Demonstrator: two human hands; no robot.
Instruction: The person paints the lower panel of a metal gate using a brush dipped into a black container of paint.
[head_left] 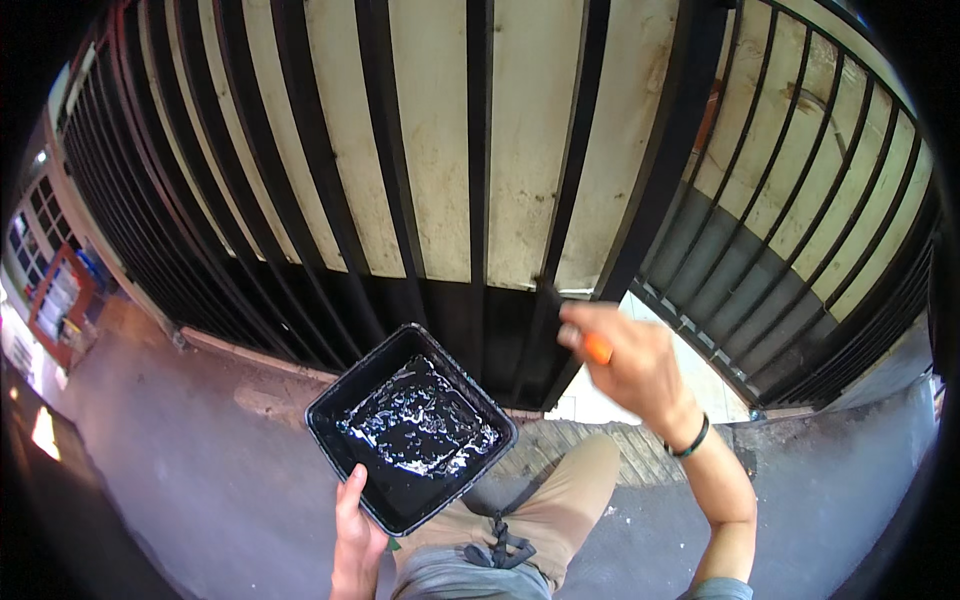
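Observation:
My left hand grips the lower left edge of a square black paint tray, thumb over the rim. Glossy black paint with bright reflections lies in the tray. In my right hand, somewhat blurred, is a paintbrush with an orange handle. Its dark bristle end meets or nearly meets a black metal bar of the gate in front of me; blur hides whether they touch. The tray is held below and left of the brush, close to the gate's foot.
Pale boards back the gate's bars, with a dark panel along the bottom. On the right, another barred gate section stands at an angle beside light floor tiles. Grey pavement lies underfoot. A reddish-brown frame stands far left.

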